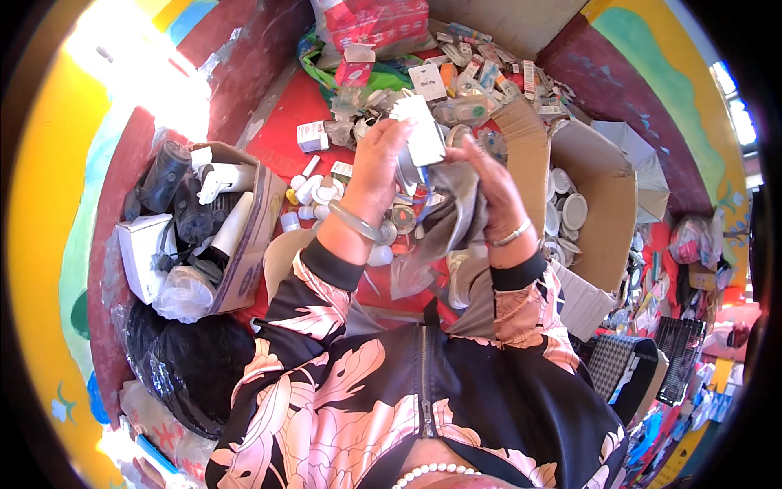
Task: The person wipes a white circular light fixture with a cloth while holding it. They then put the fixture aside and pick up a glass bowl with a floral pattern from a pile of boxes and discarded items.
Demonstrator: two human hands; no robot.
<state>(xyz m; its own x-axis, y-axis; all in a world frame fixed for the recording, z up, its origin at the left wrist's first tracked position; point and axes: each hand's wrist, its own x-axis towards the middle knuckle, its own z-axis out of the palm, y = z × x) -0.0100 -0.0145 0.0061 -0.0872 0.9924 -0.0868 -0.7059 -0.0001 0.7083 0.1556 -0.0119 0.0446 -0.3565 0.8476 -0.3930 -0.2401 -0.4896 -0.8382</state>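
My left hand (375, 171) is closed around a white, flat, rectangular object with rounded corners (425, 132), held up in front of me; its exact kind does not show. A grey cloth (458, 196) hangs from my right hand (497, 191), whose fingers are curled on it close to the white object's lower edge. Something thin and blue (424, 194) dangles beneath the object. Under my hands, white round lids and small containers (326, 191) lie scattered on a red ground sheet (281, 147).
To the left, a cardboard box (259, 236) holds dark and white appliances, beside a black plastic bag (191, 363). An open carton (603, 220) with white lids (574, 210) stands at the right. Small packages (489, 73) pile up at the far side, near a red-and-white bag (371, 24).
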